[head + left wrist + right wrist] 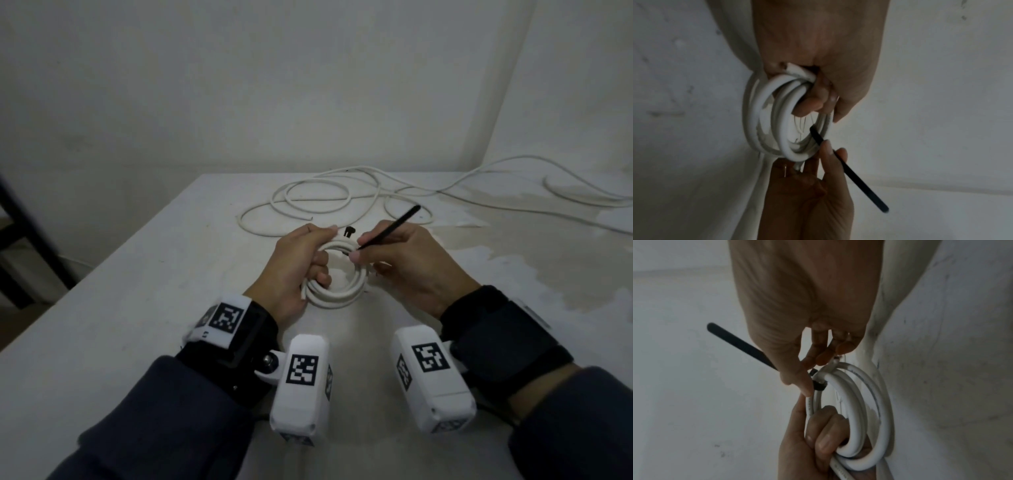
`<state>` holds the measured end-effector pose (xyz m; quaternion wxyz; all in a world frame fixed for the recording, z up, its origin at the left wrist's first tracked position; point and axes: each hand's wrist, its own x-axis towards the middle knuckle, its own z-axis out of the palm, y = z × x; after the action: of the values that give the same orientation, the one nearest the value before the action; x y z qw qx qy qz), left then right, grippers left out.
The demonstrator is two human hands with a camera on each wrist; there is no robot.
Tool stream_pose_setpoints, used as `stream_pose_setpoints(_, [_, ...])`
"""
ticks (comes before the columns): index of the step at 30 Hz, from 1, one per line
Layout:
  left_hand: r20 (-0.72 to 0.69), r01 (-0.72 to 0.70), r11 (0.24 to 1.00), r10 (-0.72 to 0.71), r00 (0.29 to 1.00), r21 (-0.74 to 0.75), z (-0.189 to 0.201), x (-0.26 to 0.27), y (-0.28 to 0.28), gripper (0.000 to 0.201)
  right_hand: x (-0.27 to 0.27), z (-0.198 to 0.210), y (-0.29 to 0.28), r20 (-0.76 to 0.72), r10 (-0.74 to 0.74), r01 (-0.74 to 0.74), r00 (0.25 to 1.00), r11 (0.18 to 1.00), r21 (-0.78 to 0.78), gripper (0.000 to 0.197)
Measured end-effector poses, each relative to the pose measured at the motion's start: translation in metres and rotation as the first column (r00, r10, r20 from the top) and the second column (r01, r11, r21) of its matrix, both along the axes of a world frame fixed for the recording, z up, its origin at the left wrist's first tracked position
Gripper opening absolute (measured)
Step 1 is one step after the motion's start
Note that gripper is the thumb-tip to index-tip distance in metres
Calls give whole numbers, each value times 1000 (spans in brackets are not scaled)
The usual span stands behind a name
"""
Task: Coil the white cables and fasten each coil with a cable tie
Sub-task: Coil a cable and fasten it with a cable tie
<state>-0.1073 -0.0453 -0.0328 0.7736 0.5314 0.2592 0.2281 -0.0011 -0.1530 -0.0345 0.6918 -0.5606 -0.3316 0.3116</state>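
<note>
Left hand (294,267): fingers curled through a white cable coil (337,294), held just above the surface (137,308) near its middle. Right hand (407,263): pinching a black cable tie (394,226) against the coil's far side. Loose white cable (329,198): sprawled along the far edge, cut off at right. Surface stained white; bare white walls; tie's head partly hidden.

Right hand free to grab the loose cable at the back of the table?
Probably not yet: the right hand pinches the black cable tie at the coil. The loose cable lies unobstructed beyond.
</note>
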Motion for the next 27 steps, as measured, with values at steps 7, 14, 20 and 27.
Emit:
stream_pose_setpoints(7, [-53, 36, 998, -33, 998, 56, 1, 0, -4, 27, 1, -4, 2, 64, 63, -69, 996, 992, 105, 46])
stream_pose_setpoints(14, [-38, 45, 994, -41, 998, 98, 0, -1, -4, 21, -1, -3, 0, 57, 59, -65, 997, 992, 104, 34])
stream_pose_setpoints(20, [-18, 8, 995, -7, 1000, 95, -1, 0, -3, 23, -1, 7, -2, -54, -9, 15, 998, 994, 108, 23])
stream_pose_setpoints(27, [16, 22, 986, -25, 1000, 164, -1, 0, -6, 23, -2, 10, -3, -46, -16, 20, 999, 996, 85, 37])
